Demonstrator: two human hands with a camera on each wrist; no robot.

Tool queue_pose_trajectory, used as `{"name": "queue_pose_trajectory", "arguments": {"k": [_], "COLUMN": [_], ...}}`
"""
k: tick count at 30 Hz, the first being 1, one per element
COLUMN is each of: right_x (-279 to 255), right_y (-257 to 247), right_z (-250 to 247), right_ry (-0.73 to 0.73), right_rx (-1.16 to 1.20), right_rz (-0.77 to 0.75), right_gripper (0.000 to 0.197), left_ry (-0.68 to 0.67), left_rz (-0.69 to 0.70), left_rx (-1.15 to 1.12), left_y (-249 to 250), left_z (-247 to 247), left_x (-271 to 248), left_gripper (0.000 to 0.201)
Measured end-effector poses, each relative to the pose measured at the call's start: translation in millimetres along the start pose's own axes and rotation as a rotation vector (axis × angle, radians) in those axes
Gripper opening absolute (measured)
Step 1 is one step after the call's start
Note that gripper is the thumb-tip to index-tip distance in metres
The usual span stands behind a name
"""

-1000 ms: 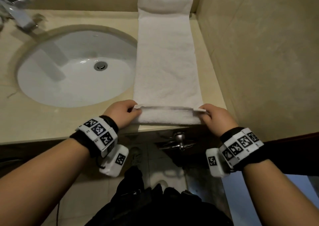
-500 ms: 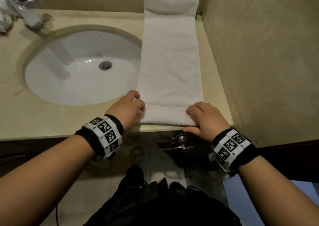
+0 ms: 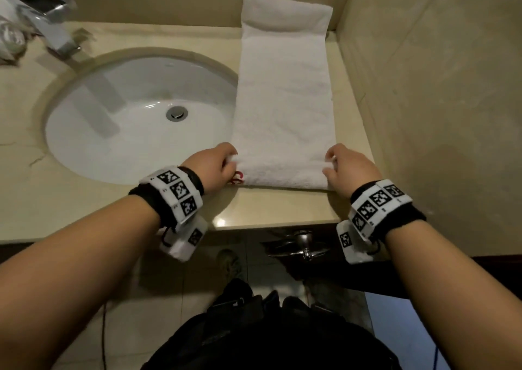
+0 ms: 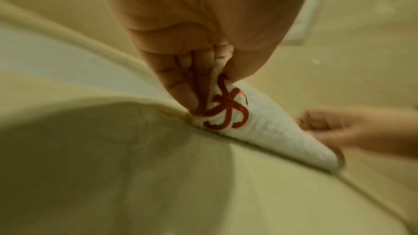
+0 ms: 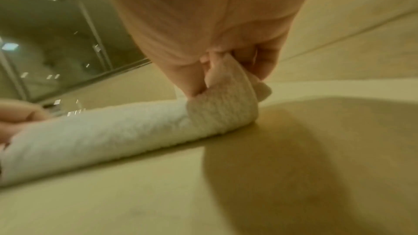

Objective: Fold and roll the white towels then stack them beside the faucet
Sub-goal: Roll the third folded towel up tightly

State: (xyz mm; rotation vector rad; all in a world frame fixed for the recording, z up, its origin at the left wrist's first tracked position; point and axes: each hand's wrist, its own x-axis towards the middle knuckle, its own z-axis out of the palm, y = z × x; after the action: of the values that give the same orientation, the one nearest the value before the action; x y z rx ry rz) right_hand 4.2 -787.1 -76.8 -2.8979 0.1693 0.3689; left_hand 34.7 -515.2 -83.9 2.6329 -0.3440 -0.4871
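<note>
I find the towel [image 3: 285, 87] lying lengthwise on the table [image 3: 84, 200], right of the sink [image 3: 113, 121]. My left hand [image 3: 210, 166] and right hand [image 3: 348, 167] each pinch a near corner, evidently to start an even roll.

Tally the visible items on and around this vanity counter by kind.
White towel: 1
Sink basin: 1
Faucet: 1
Drain stopper: 1
Hands: 2, left hand, right hand
Total: 6

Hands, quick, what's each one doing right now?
Left hand: fingers pinch the folded white terry towel's rolled near end.
Right hand: grips the same roll.
</note>
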Motion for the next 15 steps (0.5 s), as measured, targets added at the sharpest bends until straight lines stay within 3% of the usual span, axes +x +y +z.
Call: {"name": "queue_pose_trajectory", "arguments": {"k": [2,3,5,7,9,11,13,15], "right_x": [2,1,-1,-1,4,14,28,43], "right_y": [-6,-9,-13,-14,-15,-19,-22,-22], "right_z": [0,0,2,6,8,2,-8,-18], "right_ry": [0.178,0.198,0.063,-0.077,-0.047,-0.035,-0.118,-0.24], "right_rx": [-0.122,-0.111,-0.106,-0.179,-0.183,-0.117,-0.089,-0.043], "right_rz": [-0.125,-0.212,-0.374,-0.439,-0.432,-0.388,-0.343,-0.289], "right_gripper": [0.032,0.032,0.04,0.048,0.038,0.03,0.028,0.029], "left_ry": [-0.022,-0.03,-0.043,-0.06,-0.022,0.07,0.012,-0.078], "left_rz": [-0.086,-0.117,-0.164,-0.162,-0.056,0.161,0.356,0.403], "left_rx": [-0.089,-0.11,-0.151,-0.166,-0.088,0.043,0.223,0.358], "left_y": [-4,-5,-8,-9,-6,-3,1,2], "left_z": [-3,-4,-3,-4,-6,-11,-13,-12], "left_x": [16,22,31,36,37,35,30,28], "left_gripper": [0.031,0.031,0.028,0.024,0.023,0.027,0.041,0.05]}}
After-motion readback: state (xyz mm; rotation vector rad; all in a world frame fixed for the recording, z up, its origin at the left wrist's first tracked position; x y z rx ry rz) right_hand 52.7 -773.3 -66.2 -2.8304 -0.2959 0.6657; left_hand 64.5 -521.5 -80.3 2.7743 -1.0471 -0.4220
